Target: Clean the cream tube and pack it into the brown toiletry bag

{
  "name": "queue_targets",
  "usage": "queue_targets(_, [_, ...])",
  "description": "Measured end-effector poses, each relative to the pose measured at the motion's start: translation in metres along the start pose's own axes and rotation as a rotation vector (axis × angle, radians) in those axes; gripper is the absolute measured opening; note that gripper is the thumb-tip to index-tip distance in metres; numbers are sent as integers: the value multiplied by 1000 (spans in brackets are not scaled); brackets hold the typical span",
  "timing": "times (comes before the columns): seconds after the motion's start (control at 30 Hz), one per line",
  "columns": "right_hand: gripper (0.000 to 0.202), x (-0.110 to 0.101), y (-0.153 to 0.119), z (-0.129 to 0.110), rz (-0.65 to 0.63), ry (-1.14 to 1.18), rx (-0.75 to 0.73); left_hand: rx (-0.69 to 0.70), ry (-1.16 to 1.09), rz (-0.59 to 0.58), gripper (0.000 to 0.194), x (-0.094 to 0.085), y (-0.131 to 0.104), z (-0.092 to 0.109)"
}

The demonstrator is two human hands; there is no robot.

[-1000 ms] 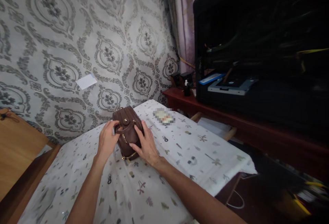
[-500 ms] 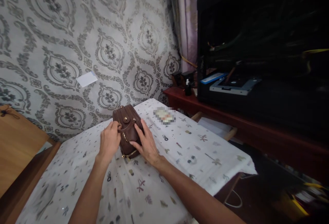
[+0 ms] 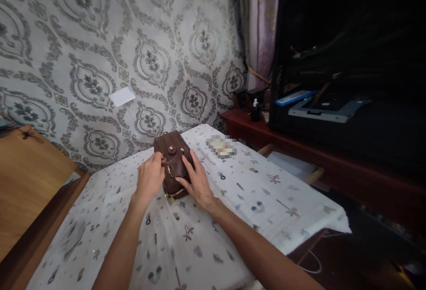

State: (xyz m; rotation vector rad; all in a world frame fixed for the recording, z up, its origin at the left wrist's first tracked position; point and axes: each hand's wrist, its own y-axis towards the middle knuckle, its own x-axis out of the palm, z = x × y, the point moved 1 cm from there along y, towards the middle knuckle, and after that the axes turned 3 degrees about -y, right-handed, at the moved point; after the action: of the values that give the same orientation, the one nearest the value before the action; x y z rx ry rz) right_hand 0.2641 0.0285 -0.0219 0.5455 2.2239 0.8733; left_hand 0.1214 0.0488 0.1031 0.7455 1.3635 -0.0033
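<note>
A brown handbag (image 3: pixel 176 184) with gold zips and studs rests on the cloth-covered table in front of me. My left hand (image 3: pixel 151 175) is at its left side, fingers curled in a closed grip at the bag's handle; the fingertips are partly hidden. Against the right side and front lies my right hand (image 3: pixel 197 181), its fingers stretched and the thumb spread apart, touching the leather. A gold zip pull (image 3: pixel 170 171) shows between the two hands, and another zip (image 3: pixel 176 193) runs along the near lower edge.
The white patterned tablecloth (image 3: pixel 213 237) covers the table. Beyond the bag lies a blurred-out flat item (image 3: pixel 221 146). A red-brown stand (image 3: pixel 239 123) at right bears a large dark screen (image 3: pixel 346 59) and a small dark bottle (image 3: pixel 255 111). A wooden panel (image 3: pixel 29 179) stands at left.
The view has turned a little to the left, so everything appears farther right. Both hands keep nearly the same places on the bag.
</note>
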Motion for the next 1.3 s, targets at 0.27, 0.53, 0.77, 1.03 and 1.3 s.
queue_targets(0.27, [70, -1, 0, 1, 3, 22, -5, 33, -288, 51, 21, 3, -4, -11])
queue_targets(0.53, [82, -1, 1, 3, 11, 46, -6, 20, -437, 177, 20, 15, -10, -16])
queue_targets(0.77, [77, 0, 1, 3, 24, 48, 9, 26, -488, 249, 26, 23, -15, -13])
queue_targets(1.03, [78, 1, 1, 4, 20, 61, -10, 120, -431, 303, 25, 29, -22, -15])
queue_targets(1.3, [76, 1, 0, 3, 9, 62, -19, 218, -356, 290, 24, 27, -27, -15])
